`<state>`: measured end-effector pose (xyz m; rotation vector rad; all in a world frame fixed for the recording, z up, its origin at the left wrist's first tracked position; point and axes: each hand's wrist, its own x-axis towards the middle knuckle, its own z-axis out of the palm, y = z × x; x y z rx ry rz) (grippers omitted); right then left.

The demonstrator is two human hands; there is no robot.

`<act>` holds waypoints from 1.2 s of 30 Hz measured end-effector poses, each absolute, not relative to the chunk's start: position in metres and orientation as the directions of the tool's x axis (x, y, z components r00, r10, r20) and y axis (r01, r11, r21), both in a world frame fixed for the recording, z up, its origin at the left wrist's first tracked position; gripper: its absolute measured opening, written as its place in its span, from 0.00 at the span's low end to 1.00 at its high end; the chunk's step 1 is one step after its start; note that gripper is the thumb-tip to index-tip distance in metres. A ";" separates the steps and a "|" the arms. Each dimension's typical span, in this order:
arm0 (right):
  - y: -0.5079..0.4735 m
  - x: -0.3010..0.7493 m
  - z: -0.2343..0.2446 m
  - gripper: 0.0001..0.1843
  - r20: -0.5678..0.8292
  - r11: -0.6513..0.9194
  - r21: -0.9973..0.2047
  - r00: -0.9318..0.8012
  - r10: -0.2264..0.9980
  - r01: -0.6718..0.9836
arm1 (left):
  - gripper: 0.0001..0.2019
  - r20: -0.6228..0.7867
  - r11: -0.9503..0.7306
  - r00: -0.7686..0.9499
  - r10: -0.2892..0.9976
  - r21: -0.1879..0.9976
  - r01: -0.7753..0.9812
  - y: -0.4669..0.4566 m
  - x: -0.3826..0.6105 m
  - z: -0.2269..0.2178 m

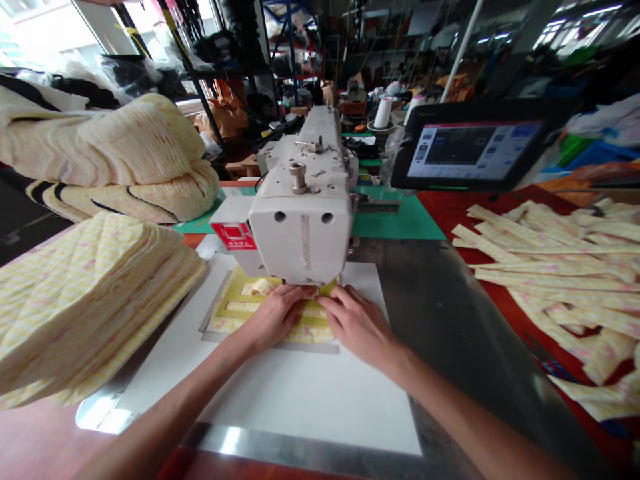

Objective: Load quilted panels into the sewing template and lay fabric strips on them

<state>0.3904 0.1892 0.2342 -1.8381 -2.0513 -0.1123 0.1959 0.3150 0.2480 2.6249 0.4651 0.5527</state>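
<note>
As left hand point(273, 317), right hand point(357, 327) rest flat, grips open on quilted fabric point(313, 333) in yellow template point(235, 300).

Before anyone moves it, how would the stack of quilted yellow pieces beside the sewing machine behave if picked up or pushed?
The stack of quilted fabric pieces looks floppy: its edges bow and droop. It is probably light for its bulk, being padded cloth. Pushed, the layers would likely slide over one another, as they seem to lie loose and slightly fanned.
</note>
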 end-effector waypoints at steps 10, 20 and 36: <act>0.194 0.393 0.233 0.16 0.350 0.154 -0.265 -0.053 0.935 0.952 | 0.17 0.351 -0.961 0.900 0.260 0.185 0.206 0.309 0.196 0.237; 0.191 0.392 0.231 0.17 0.345 0.156 -0.282 -0.052 0.937 0.947 | 0.20 0.346 -0.908 0.868 0.357 0.348 0.235 0.306 0.190 0.237; 0.191 0.391 0.232 0.17 0.354 0.172 -0.259 -0.073 0.932 0.950 | 0.19 0.341 -0.919 0.879 0.333 0.324 0.222 0.306 0.195 0.243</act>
